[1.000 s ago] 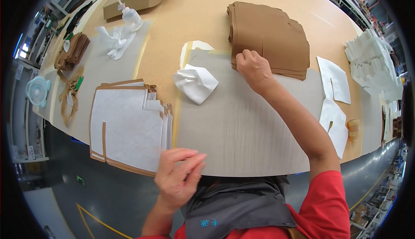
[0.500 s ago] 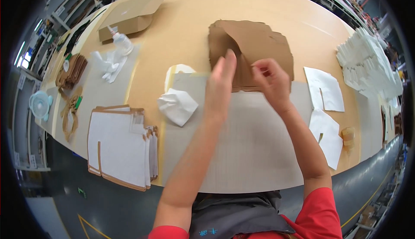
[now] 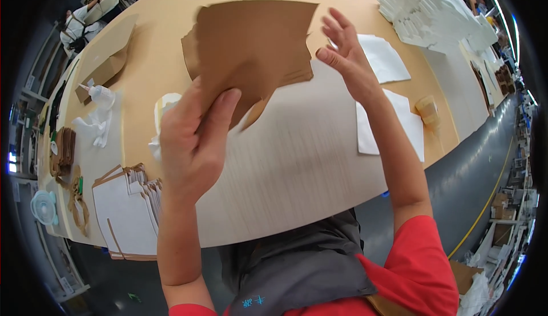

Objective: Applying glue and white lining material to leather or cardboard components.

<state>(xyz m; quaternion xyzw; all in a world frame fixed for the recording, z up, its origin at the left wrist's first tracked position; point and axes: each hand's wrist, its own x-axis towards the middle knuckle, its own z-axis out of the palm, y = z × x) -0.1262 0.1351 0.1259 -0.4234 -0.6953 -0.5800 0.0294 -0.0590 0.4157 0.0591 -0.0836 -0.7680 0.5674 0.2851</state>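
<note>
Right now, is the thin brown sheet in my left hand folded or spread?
Spread: the thin brown sheet shows one broad, unfolded face above your left hand.

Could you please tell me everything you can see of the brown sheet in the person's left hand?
The brown sheet looks thin, plain and matte, perhaps paper or imitation leather. It is held up, slightly bowed, its broad face in view, partly hiding the stack of brown sheets behind it. The left hand grips its lower left part, thumb on the near face. Its lower edge is blurred.
</note>
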